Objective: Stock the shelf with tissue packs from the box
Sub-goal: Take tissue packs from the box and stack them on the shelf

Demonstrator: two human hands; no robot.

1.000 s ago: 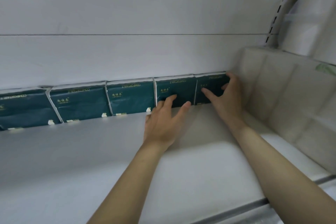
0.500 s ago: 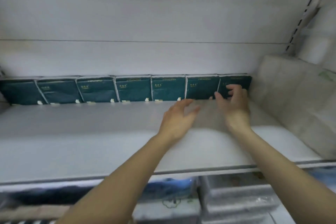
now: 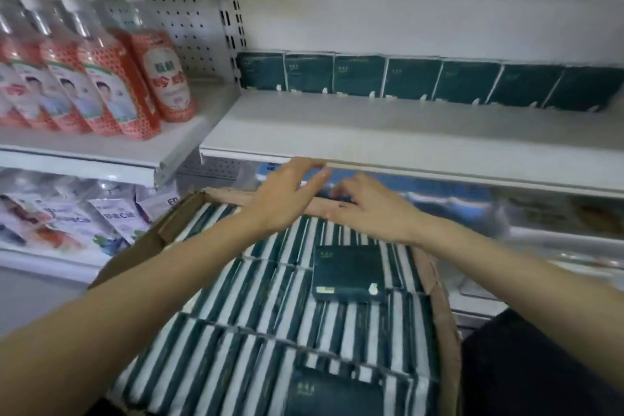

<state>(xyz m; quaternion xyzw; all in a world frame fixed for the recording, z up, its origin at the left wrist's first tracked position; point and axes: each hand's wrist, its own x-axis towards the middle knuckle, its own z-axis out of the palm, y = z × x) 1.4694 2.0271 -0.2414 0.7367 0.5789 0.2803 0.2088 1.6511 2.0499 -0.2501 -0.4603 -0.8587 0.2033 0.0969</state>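
Here, both hands hover over the far end of an open cardboard box (image 3: 135, 246), just below the front lip of the white shelf (image 3: 371, 138). The left hand (image 3: 287, 192) reaches forward with its fingers nearly straight and slightly apart; its grip is spread and carries nothing. The right hand (image 3: 368, 209) sits just beside it, above the box's far wall, fingers loosely bent; its grip is slack, with nothing seen pinched in it, though motion blur hides whether the fingertips touch the cardboard. The box is packed with dark green tissue packs standing on edge (image 3: 256, 297), their white sides making stripes in several rows. One flat pack (image 3: 349, 273) lies face up on top of them, near the right forearm, and a second flat pack (image 3: 334, 392) lies at the near end of the box. On the shelf, a row of seven packs (image 3: 405, 81) stands upright against the back wall, side by side and touching. To the left, a neighbouring shelf holds red-labelled bottles (image 3: 101, 77), and pouches (image 3: 67, 219) fill the level beneath it. Dark clothing (image 3: 540, 365) shows at lower right.
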